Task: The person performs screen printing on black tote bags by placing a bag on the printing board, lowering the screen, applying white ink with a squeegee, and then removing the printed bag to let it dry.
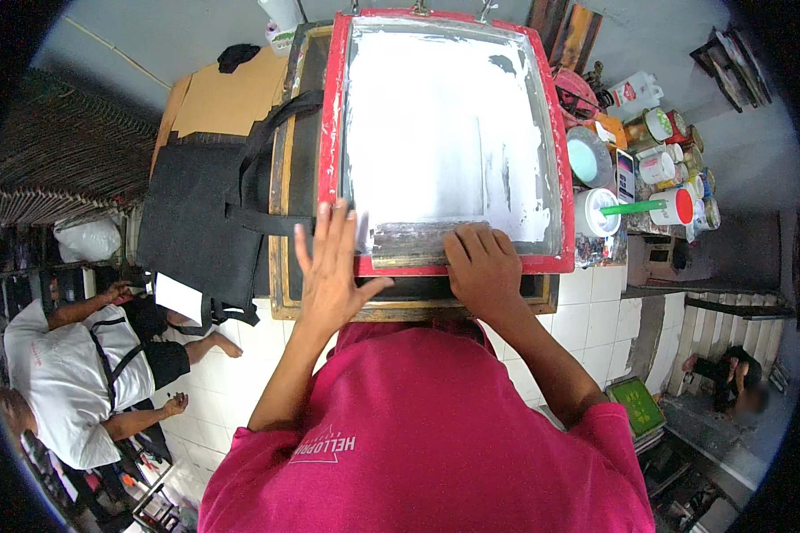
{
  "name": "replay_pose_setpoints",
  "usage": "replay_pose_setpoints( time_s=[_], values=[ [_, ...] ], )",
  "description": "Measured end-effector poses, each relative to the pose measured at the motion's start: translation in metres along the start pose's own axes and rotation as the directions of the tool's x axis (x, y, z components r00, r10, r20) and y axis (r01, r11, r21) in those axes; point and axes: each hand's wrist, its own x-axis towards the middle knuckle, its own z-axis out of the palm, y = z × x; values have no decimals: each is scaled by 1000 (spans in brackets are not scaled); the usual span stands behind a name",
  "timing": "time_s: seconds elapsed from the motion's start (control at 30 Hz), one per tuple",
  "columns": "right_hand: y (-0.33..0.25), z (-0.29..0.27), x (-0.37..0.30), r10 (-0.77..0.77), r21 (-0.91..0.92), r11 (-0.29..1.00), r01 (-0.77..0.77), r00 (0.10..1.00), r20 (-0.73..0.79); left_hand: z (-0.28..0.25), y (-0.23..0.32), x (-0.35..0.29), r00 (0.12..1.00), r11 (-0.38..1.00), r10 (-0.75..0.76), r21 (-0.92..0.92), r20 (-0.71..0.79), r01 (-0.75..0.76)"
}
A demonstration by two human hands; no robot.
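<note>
Directly before you, a red-rimmed screen frame [556,133] lies over a worn wooden frame [282,302], its mesh spread with white ink [427,133]. Metal fittings [420,7] stand at its far edge, probably to keep that end fixed. A long squeegee [409,250] rests across the near end of the mesh, just inside the red rim. Your right hand [484,269] is curled over the squeegee's right end, grasping it, seemingly to control it. Your left hand [329,271] is unclenched and holds nothing; its spread fingers lie over the frame's near left corner, perhaps to steady it, though you cannot tell how firmly they press. To your left, black fabric bags [196,204] lie in a pile, a strap [280,224] reaching the frame's side. To your right, a white tub [596,222] with a green-handled tool [636,208] stands close by, likely for easy reach. Farther left is a person in a white shirt [80,373]; another person [740,373] is low at far right.
</note>
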Motion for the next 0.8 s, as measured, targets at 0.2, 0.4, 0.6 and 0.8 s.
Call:
replay_pose_setpoints(
  time_s=[0.2,0.4,0.6,0.8],
  values=[
    [9,-27,-1,-14,124,992,29,993,-121,-1,-22,-14,927,953,273,207,-257,-223],
    [26,-103,60,-103,-3,994,112,905,-414,-82,30,38,836,974,213,174,-506,-143],
    [55,-178,163,-192,-208,974,86,801,-568,-84,27,89,818,954,-229,-289,-528,81],
    [54,-236,225,-5,-103,994,-47,892,-452,-19,-28,52,814,812,-578,143,65,565]
  ],
)
